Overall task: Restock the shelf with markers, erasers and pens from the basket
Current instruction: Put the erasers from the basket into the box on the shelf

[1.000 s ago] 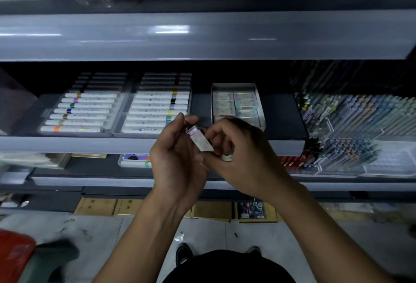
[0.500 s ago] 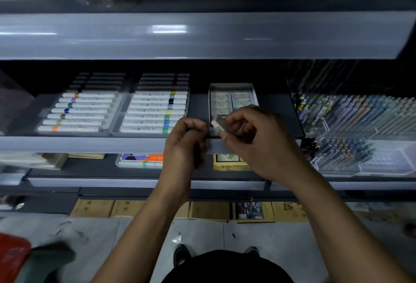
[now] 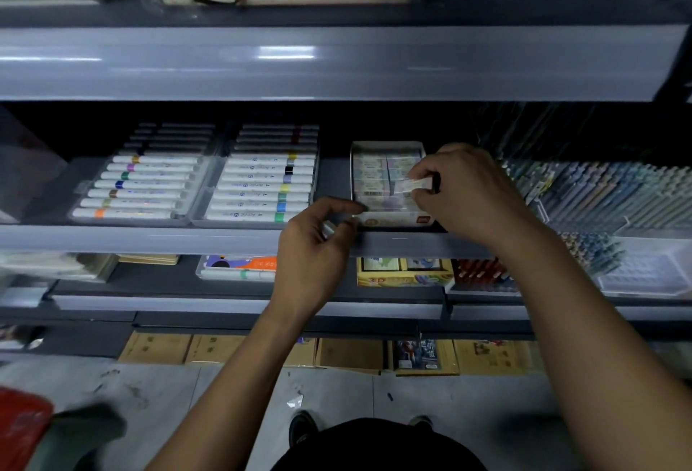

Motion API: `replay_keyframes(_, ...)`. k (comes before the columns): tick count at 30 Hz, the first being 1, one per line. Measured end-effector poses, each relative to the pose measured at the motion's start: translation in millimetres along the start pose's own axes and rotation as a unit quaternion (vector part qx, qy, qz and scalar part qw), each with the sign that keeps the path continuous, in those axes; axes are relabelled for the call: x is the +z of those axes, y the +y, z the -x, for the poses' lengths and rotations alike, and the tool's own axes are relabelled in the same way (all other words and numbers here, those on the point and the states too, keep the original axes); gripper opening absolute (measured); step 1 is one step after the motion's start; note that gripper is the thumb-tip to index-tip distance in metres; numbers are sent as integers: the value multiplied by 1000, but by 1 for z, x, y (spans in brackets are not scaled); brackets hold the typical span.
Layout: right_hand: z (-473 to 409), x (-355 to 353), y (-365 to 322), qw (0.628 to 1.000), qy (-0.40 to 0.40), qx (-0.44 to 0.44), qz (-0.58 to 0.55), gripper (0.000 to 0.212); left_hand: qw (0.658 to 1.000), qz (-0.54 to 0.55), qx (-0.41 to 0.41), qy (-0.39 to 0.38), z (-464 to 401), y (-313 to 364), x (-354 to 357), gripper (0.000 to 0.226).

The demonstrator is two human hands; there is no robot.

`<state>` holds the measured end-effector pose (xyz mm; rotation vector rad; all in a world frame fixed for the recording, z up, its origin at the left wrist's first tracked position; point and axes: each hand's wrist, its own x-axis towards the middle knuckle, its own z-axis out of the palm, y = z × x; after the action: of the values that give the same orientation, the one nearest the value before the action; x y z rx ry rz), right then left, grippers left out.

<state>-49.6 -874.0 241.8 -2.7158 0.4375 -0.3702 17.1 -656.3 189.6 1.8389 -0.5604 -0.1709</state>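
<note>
right hand [image 3: 472, 193] pinching eraser [image 3: 413, 184] over near-full eraser box [image 3: 389, 221], left hand [image 3: 314, 246] gripping another, both unplaced

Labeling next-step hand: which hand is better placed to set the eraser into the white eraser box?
Right. The right hand already pinches the small wrapped eraser directly over the open white cardboard eraser box. The left hand sits lower, at the shelf's front edge, beside the box.

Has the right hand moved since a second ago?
Yes. The right hand, pinching an eraser, has gone up and away from the shelf's front edge and is now over the eraser box.
</note>
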Motion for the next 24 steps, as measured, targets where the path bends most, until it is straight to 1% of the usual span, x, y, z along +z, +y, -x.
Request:
replay_keyframes(3,-5,1,-2,1000,-8,2,22,29,1000,5,1,-3,-1,-1,0,21)
replay_keyframes(7,-5,4,-5,999,1,11,36,26,1000,18,-8,-4,-3,-1,0,20)
replay_keyframes(11,-3,8,-9,999,24,14,46,4,1000,19,-12,-5,-3,-2,0,23)
replay_keyframes(15,-2,11,-10,998,48,17,46,10,1000,17,-14,-7,-4,-1,-1,24)
replay_keyframes(18,-2,11,-11,997,50,16,49,12,999,28,-24,-9,-4,2,-2,23)
replay_keyframes(20,1,11,-11,997,59,6,46,12,997,66,-49,-11,-2,5,-1,18)
replay_keyframes(24,14,15,-19,994,107,-11,-6,9,968,216,-120,-37,1,18,-1,27)
